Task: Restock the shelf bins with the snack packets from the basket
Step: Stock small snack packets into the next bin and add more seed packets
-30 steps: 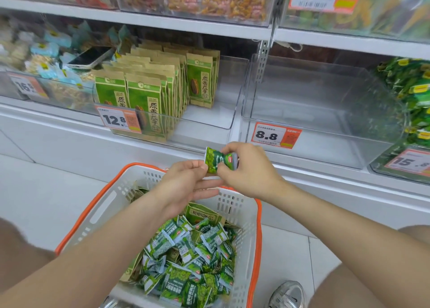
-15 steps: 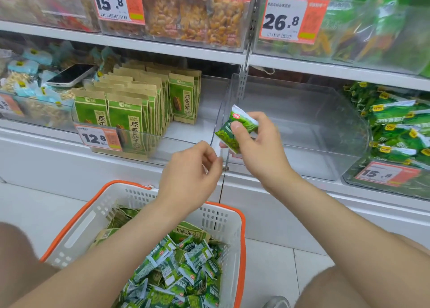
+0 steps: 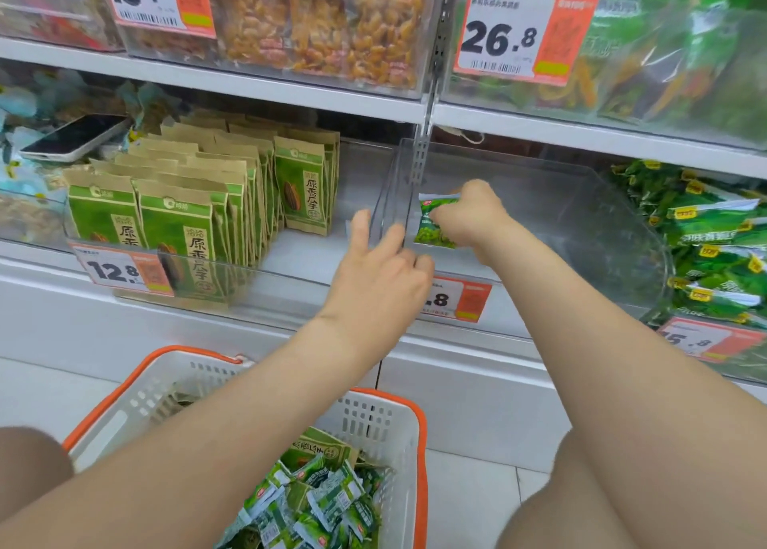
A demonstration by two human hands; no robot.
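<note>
My right hand (image 3: 471, 216) grips a small green snack packet (image 3: 431, 227) low inside the clear middle shelf bin (image 3: 560, 216), near its left wall. My left hand (image 3: 379, 266) hovers in front of that bin's front left corner with fingers spread, holding nothing. Below, a white basket with an orange rim (image 3: 415, 445) holds several small green packets (image 3: 315, 503) and a brown and green pouch.
Left of the clear bin, another bin holds rows of brown and green pouches (image 3: 182, 212). A phone (image 3: 72, 137) lies on snacks at the far left. A bin of green packets (image 3: 714, 237) is at right. Price tags hang on the bin fronts.
My right hand carried the green packet from above the basket up and into the clear bin. My left hand let go of the packet and rose toward the bin's front.
</note>
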